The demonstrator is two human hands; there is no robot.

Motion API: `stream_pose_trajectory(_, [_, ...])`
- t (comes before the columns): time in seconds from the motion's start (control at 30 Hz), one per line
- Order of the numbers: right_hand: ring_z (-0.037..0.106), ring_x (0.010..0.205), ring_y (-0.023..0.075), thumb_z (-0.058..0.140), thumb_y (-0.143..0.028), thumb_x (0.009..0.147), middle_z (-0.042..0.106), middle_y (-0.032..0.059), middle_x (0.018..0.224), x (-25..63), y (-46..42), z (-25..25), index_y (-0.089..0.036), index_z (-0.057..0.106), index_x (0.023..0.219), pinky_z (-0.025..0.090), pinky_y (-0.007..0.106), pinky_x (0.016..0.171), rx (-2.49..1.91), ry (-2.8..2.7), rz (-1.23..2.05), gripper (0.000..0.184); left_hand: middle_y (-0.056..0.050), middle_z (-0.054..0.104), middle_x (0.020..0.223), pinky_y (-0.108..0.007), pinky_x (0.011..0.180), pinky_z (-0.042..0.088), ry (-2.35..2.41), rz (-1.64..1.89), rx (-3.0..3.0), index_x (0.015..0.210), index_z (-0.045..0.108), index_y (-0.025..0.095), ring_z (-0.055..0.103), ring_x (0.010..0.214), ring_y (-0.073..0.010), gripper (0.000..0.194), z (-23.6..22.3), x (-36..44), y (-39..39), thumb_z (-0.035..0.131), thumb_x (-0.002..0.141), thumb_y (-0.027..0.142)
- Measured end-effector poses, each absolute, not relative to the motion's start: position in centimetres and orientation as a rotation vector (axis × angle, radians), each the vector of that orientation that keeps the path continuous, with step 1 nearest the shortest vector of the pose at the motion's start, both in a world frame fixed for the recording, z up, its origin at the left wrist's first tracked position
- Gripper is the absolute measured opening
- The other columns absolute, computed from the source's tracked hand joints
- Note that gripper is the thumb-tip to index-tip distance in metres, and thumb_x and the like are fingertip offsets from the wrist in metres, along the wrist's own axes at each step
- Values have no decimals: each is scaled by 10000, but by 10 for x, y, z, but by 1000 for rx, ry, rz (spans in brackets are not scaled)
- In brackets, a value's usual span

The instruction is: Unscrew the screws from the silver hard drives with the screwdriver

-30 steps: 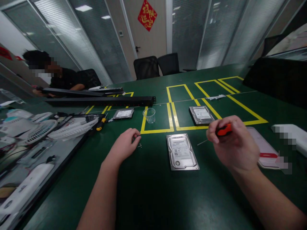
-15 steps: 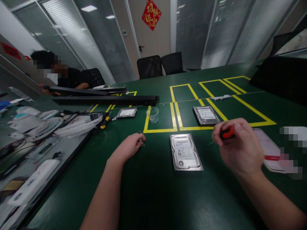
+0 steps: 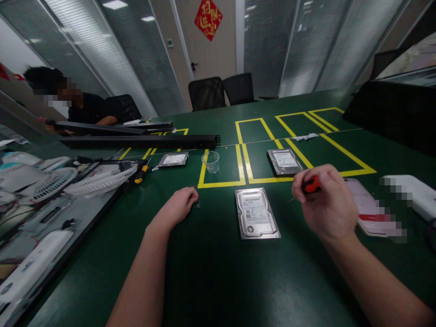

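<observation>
In my right hand (image 3: 327, 200) is a screwdriver (image 3: 311, 185) with a red and black handle, its thin shaft pointing left, apart from the hard drive. The silver hard drive (image 3: 256, 213) lies flat, label up, between my hands. My left hand (image 3: 179, 206) rests on the table with its fingers curled together. Several tiny screws (image 3: 198, 205) lie just beside its fingertips; whether any are between the fingers is hidden. Beyond them a clear plastic cup (image 3: 211, 162) stands upright. A second hard drive (image 3: 284, 162) is behind my right hand, and a third hard drive (image 3: 173, 159) is further left.
Yellow tape (image 3: 221, 185) marks rectangles on the green table (image 3: 204, 281). At left, a tray (image 3: 102, 218) holds white plastic parts; a yellow-black screwdriver (image 3: 141, 174) touches its edge. Long black bars (image 3: 143, 141) lie near a seated person (image 3: 85, 106). A phone (image 3: 366, 206) is at right.
My left hand has drawn slightly away from the tiny screws, which now show more plainly on the table. The right hand still holds the screwdriver. The whole view has shifted a little.
</observation>
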State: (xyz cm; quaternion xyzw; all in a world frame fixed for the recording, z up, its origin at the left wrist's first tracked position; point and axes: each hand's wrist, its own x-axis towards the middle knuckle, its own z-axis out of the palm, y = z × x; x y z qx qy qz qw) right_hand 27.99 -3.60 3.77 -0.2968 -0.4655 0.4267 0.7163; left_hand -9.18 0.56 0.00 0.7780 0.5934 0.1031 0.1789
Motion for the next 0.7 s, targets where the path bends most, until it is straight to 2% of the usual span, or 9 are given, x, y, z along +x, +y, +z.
stream_pose_trajectory(0.27, [496, 558, 149, 614, -300, 1001, 656, 38, 777, 279, -36, 38, -220, 660, 842, 307, 320, 526, -651, -1034, 955, 184, -60, 714, 1026, -341, 796, 488, 1726, 282, 2184, 968, 670, 221, 665, 913, -237, 125, 2, -90, 5, 548, 993, 212])
stream_pose_trajectory(0.47, [507, 572, 151, 577, -256, 1016, 653, 40, 764, 280, -36, 38, -212, 664, 833, 295, 321, 519, -656, -1030, 953, 208, -74, 719, 1064, -350, 848, 494, 1704, 341, 2165, 1053, 677, 208, 668, 960, -238, 160, 3, -88, 4, 522, 1016, 199])
stream_pose_trajectory(0.7, [506, 567, 147, 578, -251, 1011, 653, 42, 774, 280, -36, 36, -213, 659, 838, 300, 321, 519, -652, -1040, 951, 195, -62, 698, 1018, -334, 799, 481, 1708, 338, 2181, 1048, 674, 205, 648, 898, -227, 112, -2, -88, 6, 572, 1004, 214])
